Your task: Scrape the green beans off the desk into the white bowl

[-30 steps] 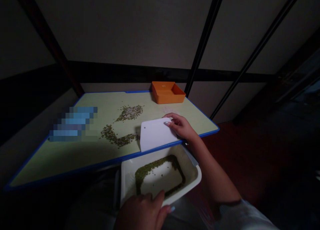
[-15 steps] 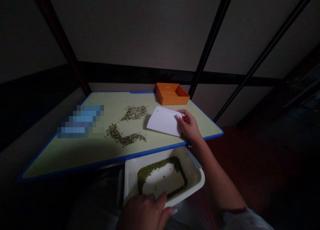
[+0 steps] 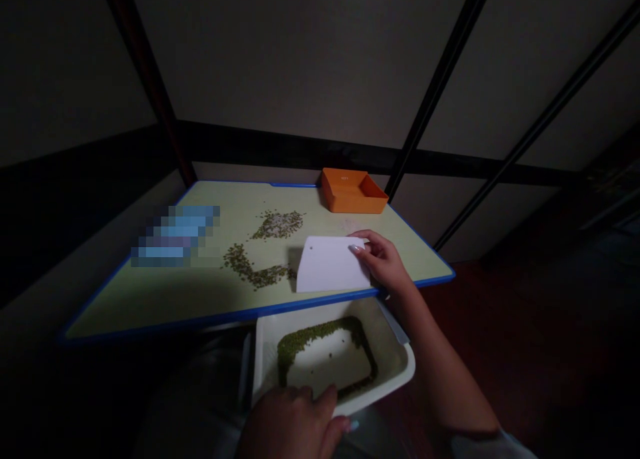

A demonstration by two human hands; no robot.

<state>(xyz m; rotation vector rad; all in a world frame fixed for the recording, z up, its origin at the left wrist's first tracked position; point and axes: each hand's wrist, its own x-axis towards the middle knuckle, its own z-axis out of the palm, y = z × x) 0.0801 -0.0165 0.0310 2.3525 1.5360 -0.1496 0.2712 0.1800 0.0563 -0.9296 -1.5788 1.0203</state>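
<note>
My right hand [image 3: 386,267] pinches card [image 3: 330,267], long axis left-right; grains [image 3: 263,276] just left. My left hand [image 3: 293,422] grips tub [image 3: 395,362].

- Dim overall; corners and lower left near black.
- Light source out of view; brightest: white card [image 3: 333,266], then tabletop [image 3: 400,256].
- Soft shadow on tabletop just left of card; broader, darker one across its near left part.
- White basin [image 3: 397,362] greyish, muted.
- Wall panels [image 3: 310,66] dull; right side murky, detail lost.
- Lettering on orange box [image 3: 357,202] too small to read.
- Coarse pixel blocks [image 3: 175,236] mask one patch, left.
</note>
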